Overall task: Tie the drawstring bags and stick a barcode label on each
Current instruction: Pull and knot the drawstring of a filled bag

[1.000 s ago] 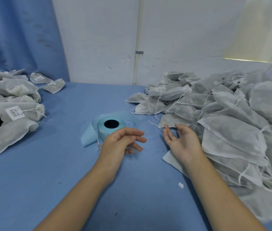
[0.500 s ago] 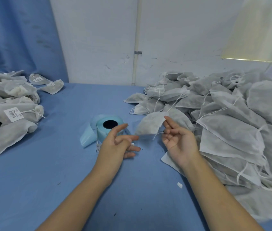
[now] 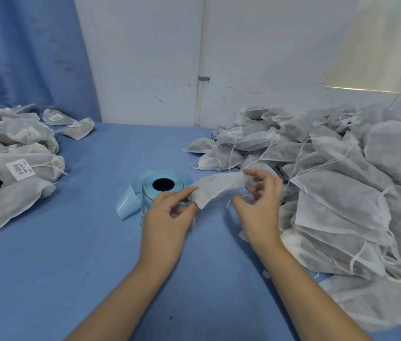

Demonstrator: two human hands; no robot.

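A white non-woven drawstring bag (image 3: 219,187) hangs in the air between my hands, just above the blue table. My left hand (image 3: 169,215) pinches its lower left end between thumb and fingertips. My right hand (image 3: 259,203) holds the bag's right end, fingers curled, with a thin string trailing near the fingers. Behind my left hand lies a light blue roll of labels (image 3: 162,188) with a loose tail of backing paper.
A big heap of untied bags (image 3: 337,183) fills the right side of the table (image 3: 71,254). On the left lies a pile of tied bags (image 3: 14,163), some bearing barcode labels. A white wall and a blue curtain stand behind.
My right hand picked a bag from the heap and brought it to the middle. My left hand rose and took hold of its other end.
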